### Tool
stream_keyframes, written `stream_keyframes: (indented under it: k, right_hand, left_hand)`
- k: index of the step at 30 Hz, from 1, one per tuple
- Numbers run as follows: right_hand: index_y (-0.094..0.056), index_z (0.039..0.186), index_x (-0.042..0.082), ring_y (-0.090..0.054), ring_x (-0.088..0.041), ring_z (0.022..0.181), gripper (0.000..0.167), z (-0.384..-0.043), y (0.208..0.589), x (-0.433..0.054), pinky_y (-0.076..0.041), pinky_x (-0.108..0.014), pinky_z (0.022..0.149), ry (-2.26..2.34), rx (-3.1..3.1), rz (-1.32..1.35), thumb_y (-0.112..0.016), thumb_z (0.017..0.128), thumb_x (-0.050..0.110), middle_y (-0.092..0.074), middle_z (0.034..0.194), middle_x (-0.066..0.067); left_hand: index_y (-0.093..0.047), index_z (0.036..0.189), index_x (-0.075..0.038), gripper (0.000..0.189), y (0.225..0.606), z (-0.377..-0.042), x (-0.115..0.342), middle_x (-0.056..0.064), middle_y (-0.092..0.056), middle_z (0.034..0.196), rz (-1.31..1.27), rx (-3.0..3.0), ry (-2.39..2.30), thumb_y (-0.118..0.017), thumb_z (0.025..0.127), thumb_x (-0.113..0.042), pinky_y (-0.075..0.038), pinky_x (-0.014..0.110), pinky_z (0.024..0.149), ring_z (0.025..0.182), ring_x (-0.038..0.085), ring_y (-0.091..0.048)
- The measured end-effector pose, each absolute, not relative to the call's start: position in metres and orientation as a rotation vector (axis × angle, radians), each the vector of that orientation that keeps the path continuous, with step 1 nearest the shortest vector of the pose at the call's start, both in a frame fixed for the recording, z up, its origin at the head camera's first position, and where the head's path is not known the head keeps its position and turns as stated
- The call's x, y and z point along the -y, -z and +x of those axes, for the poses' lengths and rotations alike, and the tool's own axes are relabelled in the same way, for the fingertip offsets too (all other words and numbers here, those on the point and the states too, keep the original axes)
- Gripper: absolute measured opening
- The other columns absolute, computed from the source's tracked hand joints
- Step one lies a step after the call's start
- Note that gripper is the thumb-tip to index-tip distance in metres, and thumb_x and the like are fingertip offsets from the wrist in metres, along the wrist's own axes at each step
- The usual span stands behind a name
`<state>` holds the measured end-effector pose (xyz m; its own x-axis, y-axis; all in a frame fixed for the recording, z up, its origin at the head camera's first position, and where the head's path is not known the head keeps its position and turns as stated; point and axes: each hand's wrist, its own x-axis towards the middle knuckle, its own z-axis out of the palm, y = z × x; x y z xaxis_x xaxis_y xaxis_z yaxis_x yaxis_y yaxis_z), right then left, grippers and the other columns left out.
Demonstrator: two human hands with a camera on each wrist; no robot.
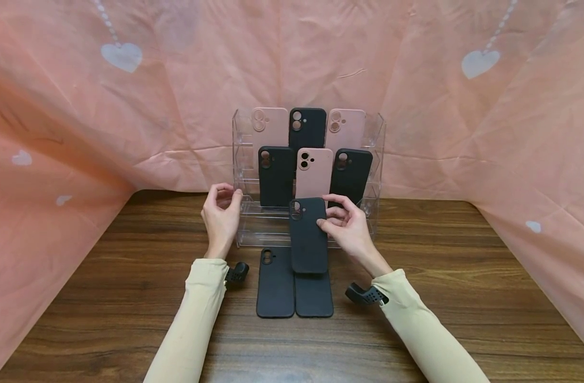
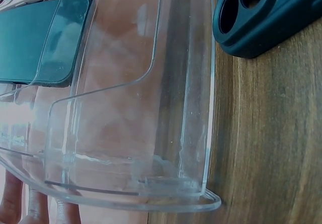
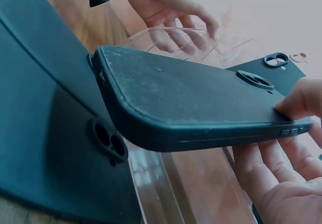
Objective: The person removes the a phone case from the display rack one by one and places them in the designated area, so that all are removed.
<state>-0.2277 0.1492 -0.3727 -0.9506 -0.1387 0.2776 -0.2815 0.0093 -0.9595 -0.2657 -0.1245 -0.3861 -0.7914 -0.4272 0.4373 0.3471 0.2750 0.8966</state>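
My right hand (image 1: pixel 349 226) pinches a black phone case (image 1: pixel 308 239) by its upper right edge, thumb on the back face and fingers behind. The case stands tilted before the lower front of a clear acrylic display stand (image 1: pixel 265 226). My left hand (image 1: pixel 222 213) grips the stand's left side edge; in the left wrist view its fingers (image 2: pixel 37 206) show past the clear side panel. Beneath the held case, two black phone cases lie side by side on the table, the left case (image 1: pixel 275 287) in full sight and the right case (image 1: pixel 314 298) partly covered.
The stand's upper tier carries a pink case (image 1: pixel 270 127), a black case (image 1: pixel 308 127) and another pink case (image 1: pixel 345 127). Below them sit a black case (image 1: pixel 276 181), a pink case (image 1: pixel 314 175) and a black case (image 1: pixel 350 175). Pink cloth (image 1: pixel 186 106) surrounds the wooden table (image 1: pixel 464 276).
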Motion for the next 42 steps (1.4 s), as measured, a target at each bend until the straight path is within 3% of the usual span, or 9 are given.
stream_keyframes:
  k: [11, 22, 31, 42]
  right_hand:
    - [-0.051, 0.14, -0.001, -0.072, -0.004, 0.074, 0.056, -0.218, 0.376, -0.168, -0.06, -0.024, 0.064, -2.065, 2.248, 0.463, -0.066, 0.087, -0.012, -0.071, 0.087, 0.009]
    - [-0.051, 0.138, -0.001, -0.069, -0.004, 0.071, 0.056, -0.207, 0.377, -0.185, -0.054, -0.024, 0.059, -1.999, 2.336, 0.468, -0.068, 0.087, -0.011, -0.07, 0.087, 0.009]
    - [-0.052, 0.137, 0.001, -0.069, -0.003, 0.07, 0.055, -0.198, 0.38, -0.199, -0.057, -0.024, 0.059, -1.981, 2.404, 0.456, -0.072, 0.086, -0.006, -0.069, 0.088, -0.001]
    - [-0.054, 0.136, 0.003, -0.07, -0.005, 0.073, 0.054, -0.189, 0.383, -0.218, -0.06, -0.03, 0.061, -1.961, 2.48, 0.439, -0.072, 0.086, -0.007, -0.067, 0.086, 0.003]
  left_hand:
    - [-0.066, 0.104, -0.006, 0.018, 0.385, -0.266, 0.124, 0.012, -0.071, 0.099, 0.076, 1.915, 1.577, -0.072, 0.093, -0.019, -0.05, 0.019, 0.076, 0.085, 0.021, -0.071]
    - [-0.065, 0.104, -0.006, 0.017, 0.386, -0.266, 0.124, 0.013, -0.071, 0.099, 0.074, 1.914, 1.584, -0.072, 0.093, -0.018, -0.05, 0.017, 0.074, 0.086, 0.022, -0.071]
    - [-0.065, 0.104, -0.006, 0.018, 0.386, -0.266, 0.125, 0.013, -0.07, 0.1, 0.071, 1.919, 1.587, -0.072, 0.093, -0.019, -0.05, 0.017, 0.074, 0.086, 0.021, -0.071]
    - [-0.065, 0.104, -0.007, 0.018, 0.386, -0.265, 0.125, 0.012, -0.07, 0.1, 0.07, 1.926, 1.584, -0.072, 0.093, -0.02, -0.049, 0.018, 0.073, 0.086, 0.022, -0.072]
